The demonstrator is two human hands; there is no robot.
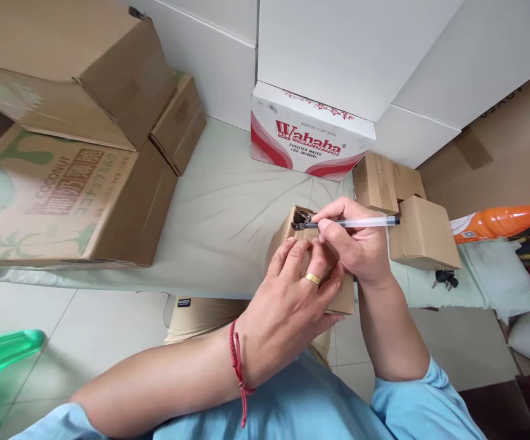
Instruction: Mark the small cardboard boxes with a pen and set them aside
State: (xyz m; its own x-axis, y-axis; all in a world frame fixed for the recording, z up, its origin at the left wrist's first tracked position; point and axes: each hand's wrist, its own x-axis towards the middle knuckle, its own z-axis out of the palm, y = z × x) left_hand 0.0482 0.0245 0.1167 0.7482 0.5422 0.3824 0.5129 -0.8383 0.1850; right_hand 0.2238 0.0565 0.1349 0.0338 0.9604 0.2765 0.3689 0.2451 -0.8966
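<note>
A small brown cardboard box (343, 300) is on the near edge of the covered surface, largely hidden under my hands. My left hand (290, 299), with a gold ring and a red cord bracelet, lies over its top with bent fingers pressed on the cardboard, holding it. Between the thumb and fingers of my right hand (360, 247) is a pen (370, 222) with a clear barrel and dark end. Its tip points left, at a dark patch (300, 219) near the box's far left corner. Whether that patch is a hole or ink, I cannot tell.
A white and red Wahaha carton (310, 137) stands at the back. Large cartons (122, 201) are stacked on the left. To the right are small boxes (425, 232), keys (445, 279) and an orange bottle (498, 223). A green plastic object (3, 354) is low at left.
</note>
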